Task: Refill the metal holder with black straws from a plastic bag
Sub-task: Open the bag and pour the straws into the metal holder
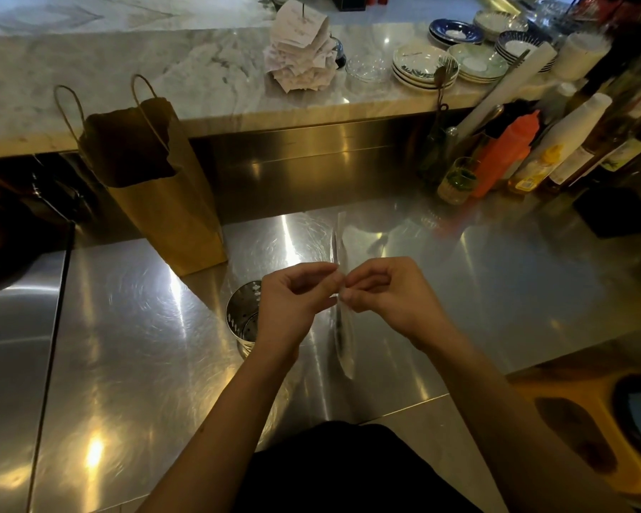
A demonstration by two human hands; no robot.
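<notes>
A long, narrow clear plastic bag point(343, 338) hangs upright above the steel counter, with dark straws faintly visible in its lower part. My left hand point(293, 305) and my right hand point(382, 294) both pinch the bag near its middle, fingertips almost touching, one on each side. The perforated metal holder point(243, 316) stands on the counter just left of my left wrist, partly hidden by that hand. What shows of its inside looks bare down to the holed bottom.
A tall brown paper bag point(156, 187) stands behind the holder to the left. Bottles and an orange squeeze bottle point(504, 157) crowd the right back. Stacked plates point(422, 68) and a pile of receipts point(300, 57) sit on the marble ledge.
</notes>
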